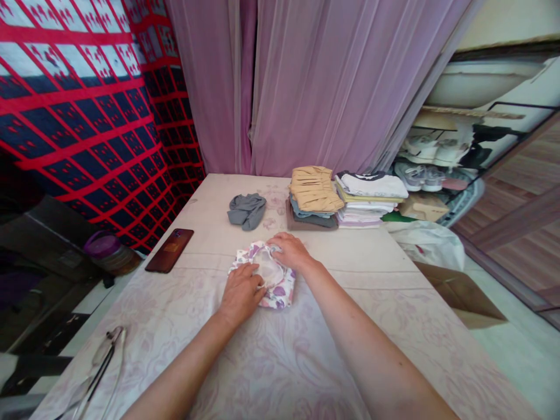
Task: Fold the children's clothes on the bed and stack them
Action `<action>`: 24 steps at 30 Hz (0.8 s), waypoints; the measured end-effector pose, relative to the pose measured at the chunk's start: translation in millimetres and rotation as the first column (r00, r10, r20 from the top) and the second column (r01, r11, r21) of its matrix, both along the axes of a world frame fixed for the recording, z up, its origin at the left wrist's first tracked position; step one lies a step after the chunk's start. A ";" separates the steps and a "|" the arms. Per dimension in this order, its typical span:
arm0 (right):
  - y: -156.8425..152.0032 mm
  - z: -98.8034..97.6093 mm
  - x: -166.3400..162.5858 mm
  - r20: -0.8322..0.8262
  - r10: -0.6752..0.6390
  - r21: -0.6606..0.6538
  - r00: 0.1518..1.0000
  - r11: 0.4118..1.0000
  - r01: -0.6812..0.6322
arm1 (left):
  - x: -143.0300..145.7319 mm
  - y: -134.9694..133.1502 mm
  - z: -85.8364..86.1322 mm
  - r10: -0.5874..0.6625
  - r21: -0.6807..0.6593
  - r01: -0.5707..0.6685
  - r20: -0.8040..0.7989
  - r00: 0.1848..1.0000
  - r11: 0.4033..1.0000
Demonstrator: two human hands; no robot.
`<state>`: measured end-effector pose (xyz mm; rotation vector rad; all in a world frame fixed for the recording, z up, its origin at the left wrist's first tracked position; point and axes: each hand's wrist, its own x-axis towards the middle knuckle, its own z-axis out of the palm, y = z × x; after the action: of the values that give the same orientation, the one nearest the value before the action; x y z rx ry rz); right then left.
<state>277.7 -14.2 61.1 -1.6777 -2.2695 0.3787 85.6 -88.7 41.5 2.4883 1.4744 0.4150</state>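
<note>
A small white garment with purple and pink flowers [280, 289] lies folded on the pale patterned tabletop [280, 361] in front of me. My left hand [240, 291] rests on its near left part, fingers curled down onto the cloth. My right hand [291, 249] lies on its far edge, fingers bent and pressing the fabric. Both hands touch the garment at once.
A crumpled grey cloth [247, 210] lies further back. Two stacks of folded clothes [345, 198] stand at the far right of the table. A dark red phone [170, 249] lies at the left edge, glasses [102, 356] near left. Purple curtains hang behind; a cardboard box [464, 291] sits on the floor.
</note>
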 end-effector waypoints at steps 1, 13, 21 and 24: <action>4.3 -0.2 -1.5 0.005 0.000 -0.007 1.000 1.000 0.001 | -1.9 0.1 0.6 0.000 0.004 0.000 0.025 1.000 1.000; 22.9 -19.1 -35.4 -0.051 -0.147 -0.025 0.988 0.989 0.146 | -38.5 -11.7 -18.6 0.066 0.131 -0.091 0.179 0.982 0.987; -27.2 -11.2 -7.8 -0.269 0.026 0.248 0.963 0.968 0.043 | -30.7 -11.2 -13.8 0.144 0.126 -0.170 0.194 0.970 0.977; -65.0 -10.1 4.1 -0.247 0.294 0.225 0.924 0.944 -0.240 | -31.1 -12.8 -12.8 0.125 0.148 -0.158 0.207 0.970 0.976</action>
<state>281.8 -79.1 51.0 -1.1428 -2.2431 0.4115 54.4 -101.5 28.7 2.3846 1.5990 0.8157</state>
